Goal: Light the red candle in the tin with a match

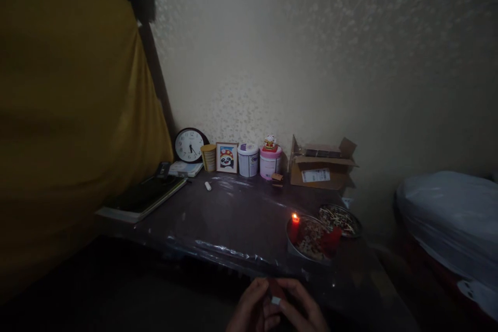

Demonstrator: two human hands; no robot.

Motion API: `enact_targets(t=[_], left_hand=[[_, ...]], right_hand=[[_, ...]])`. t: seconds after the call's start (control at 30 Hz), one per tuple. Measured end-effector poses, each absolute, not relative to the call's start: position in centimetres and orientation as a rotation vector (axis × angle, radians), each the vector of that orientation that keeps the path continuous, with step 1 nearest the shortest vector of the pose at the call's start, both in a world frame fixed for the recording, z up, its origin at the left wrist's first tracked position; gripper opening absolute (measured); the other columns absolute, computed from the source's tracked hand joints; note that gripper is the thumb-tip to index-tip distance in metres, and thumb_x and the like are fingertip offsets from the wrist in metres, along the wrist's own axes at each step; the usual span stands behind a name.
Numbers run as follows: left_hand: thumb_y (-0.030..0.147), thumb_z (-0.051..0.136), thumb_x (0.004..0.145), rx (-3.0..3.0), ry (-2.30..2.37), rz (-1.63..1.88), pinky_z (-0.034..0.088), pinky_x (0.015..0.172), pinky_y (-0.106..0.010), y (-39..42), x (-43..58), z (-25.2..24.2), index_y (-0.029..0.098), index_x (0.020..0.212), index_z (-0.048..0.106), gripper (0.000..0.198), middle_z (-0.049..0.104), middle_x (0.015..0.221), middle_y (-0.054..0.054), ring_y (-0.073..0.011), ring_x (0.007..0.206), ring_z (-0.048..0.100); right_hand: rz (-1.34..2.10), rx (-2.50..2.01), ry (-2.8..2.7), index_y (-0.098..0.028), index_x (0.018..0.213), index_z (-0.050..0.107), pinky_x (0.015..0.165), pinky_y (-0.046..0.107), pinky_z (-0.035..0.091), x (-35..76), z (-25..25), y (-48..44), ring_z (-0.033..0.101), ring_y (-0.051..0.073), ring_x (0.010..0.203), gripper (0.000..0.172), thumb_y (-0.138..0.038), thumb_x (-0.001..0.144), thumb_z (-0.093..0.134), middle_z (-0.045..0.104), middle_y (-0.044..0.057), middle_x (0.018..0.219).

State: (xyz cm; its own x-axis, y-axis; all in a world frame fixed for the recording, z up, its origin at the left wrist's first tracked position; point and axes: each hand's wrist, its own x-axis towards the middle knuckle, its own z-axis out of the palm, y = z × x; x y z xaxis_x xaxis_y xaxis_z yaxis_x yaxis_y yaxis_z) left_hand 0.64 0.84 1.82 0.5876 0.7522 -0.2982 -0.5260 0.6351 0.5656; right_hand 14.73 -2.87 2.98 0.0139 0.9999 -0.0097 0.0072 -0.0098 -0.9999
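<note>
Low in the head view, my left hand (253, 305) and my right hand (300, 305) meet at the table's front edge. Both are closed around a small dark-red box (276, 287) that looks like a matchbox, with a pale end facing me. Its far side is dim and hard to make out. Beyond my right hand, a lit red candle (295, 229) stands at the left side of a round metal tin (290, 244) filled with small pale bits. A red object (330, 242), its kind unclear, lies at the tin's right side.
Behind the tin is a second dish (360, 229) of matchstick-like sticks. An open cardboard box (321, 179), two canisters, a panda picture (227, 158) and a clock (190, 145) line the wall. A book (143, 199) lies left; a white stub (208, 185) rests mid-table.
</note>
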Motion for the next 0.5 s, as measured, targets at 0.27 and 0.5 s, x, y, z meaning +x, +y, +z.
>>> enact_targets(t=[0.27,0.5], left_hand=[[0.039,0.066,0.07,0.491,0.552,0.784,0.041,0.078,-0.032,0.6,0.6,1.8,0.02,0.084,0.063,0.024,0.068,0.081,-0.004,-0.0203,0.08,0.063],[0.046,0.072,0.061,0.464,0.607,0.725,0.043,0.077,-0.035,0.8,0.7,0.8,0.021,0.08,0.065,0.032,0.068,0.078,-0.005,-0.0223,0.077,0.063]], right_hand=[[1.172,-1.238,-1.207,-0.019,0.1,0.061,0.088,0.031,0.045,14.0,4.1,-3.4,0.059,0.024,0.101,0.036,-0.044,0.073,0.061,0.067,0.006,0.103],[1.011,-1.369,-1.164,-0.02,0.101,0.061,0.089,0.033,0.044,13.8,0.8,-3.3,0.059,0.025,0.101,0.04,-0.044,0.07,0.063,0.067,0.007,0.104]])
